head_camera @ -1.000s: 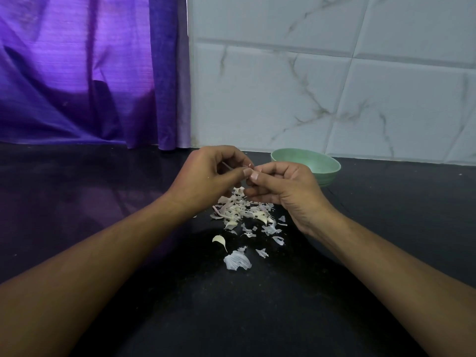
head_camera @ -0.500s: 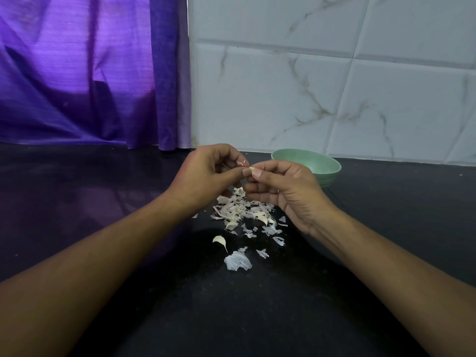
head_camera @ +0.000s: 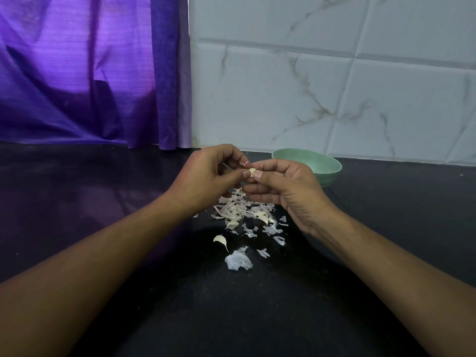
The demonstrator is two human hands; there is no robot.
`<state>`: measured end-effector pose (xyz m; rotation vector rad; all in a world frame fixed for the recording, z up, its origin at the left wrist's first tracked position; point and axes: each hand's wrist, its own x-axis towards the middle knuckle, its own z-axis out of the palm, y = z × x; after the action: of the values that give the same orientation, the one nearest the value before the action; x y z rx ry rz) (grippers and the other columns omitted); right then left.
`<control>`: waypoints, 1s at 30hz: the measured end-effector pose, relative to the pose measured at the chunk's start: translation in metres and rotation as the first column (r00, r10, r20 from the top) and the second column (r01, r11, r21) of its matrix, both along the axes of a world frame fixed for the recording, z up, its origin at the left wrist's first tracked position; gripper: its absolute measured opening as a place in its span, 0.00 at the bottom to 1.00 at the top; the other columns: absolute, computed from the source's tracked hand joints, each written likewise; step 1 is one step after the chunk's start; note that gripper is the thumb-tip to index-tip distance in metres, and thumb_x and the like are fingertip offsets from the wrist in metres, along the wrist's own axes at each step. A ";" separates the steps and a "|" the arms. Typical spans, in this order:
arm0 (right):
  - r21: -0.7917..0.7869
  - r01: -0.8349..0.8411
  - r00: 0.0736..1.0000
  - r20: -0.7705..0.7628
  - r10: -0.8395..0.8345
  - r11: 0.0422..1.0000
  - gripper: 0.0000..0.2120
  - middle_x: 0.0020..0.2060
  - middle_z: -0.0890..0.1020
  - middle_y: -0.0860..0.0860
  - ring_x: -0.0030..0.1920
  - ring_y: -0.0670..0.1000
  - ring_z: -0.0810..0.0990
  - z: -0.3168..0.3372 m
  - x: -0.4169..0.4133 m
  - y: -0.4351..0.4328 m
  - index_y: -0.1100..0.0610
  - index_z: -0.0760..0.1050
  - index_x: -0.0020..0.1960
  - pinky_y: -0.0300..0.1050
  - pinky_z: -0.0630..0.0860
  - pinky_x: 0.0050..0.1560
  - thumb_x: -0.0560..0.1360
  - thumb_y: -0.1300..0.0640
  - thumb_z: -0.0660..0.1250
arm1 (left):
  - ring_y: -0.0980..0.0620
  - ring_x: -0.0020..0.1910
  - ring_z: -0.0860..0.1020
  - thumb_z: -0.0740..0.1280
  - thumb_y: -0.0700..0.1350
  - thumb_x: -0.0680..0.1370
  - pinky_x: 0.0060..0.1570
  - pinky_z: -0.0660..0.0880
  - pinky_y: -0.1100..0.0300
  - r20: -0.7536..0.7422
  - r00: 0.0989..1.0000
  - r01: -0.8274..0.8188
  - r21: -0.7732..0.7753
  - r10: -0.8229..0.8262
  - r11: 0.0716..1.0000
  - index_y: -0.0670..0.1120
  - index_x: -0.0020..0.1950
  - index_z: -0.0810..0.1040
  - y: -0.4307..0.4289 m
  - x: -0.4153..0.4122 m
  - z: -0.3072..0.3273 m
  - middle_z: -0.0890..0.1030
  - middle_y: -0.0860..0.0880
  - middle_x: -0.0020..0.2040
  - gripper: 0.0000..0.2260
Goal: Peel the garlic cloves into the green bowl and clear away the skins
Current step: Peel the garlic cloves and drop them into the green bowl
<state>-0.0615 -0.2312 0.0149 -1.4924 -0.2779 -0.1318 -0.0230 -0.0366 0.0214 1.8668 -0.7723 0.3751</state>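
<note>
A small pale garlic clove [head_camera: 252, 171] is pinched between the fingertips of both hands, above the counter. My left hand [head_camera: 206, 176] holds it from the left with thumb and curled fingers. My right hand [head_camera: 280, 188] pinches it from the right. Below them lies a heap of white garlic skins [head_camera: 244, 212] with some cloves mixed in. One loose clove [head_camera: 220, 240] and a large skin flake [head_camera: 238, 261] lie nearer to me. The green bowl [head_camera: 327, 164] stands behind my right hand, near the wall; its inside is hidden.
The black counter [head_camera: 103, 202] stretches left, right and toward me. A white marbled tile wall [head_camera: 334, 86] rises behind the bowl. A purple curtain [head_camera: 90, 73] hangs at the back left, down to the counter.
Both hands have stayed over the skin heap and lifted slightly. The fingertips have worked at the clove, which now shows more clearly between them.
</note>
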 end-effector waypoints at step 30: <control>0.027 -0.032 0.998 -0.044 0.033 0.999 0.07 0.49 0.87 0.61 0.43 0.55 0.86 0.002 0.000 0.000 0.64 0.79 0.54 0.52 0.86 0.49 0.77 0.64 0.72 | 0.50 0.33 0.82 0.78 0.41 0.75 0.39 0.83 0.45 -0.012 1.000 -0.016 0.003 0.016 1.000 0.45 0.45 0.84 0.003 -0.003 0.002 0.84 0.48 0.36 0.04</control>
<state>-0.0617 -0.2309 0.0171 -1.4619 -0.2639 -0.0761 -0.0259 -0.0339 0.0238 1.8767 -0.7509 0.3733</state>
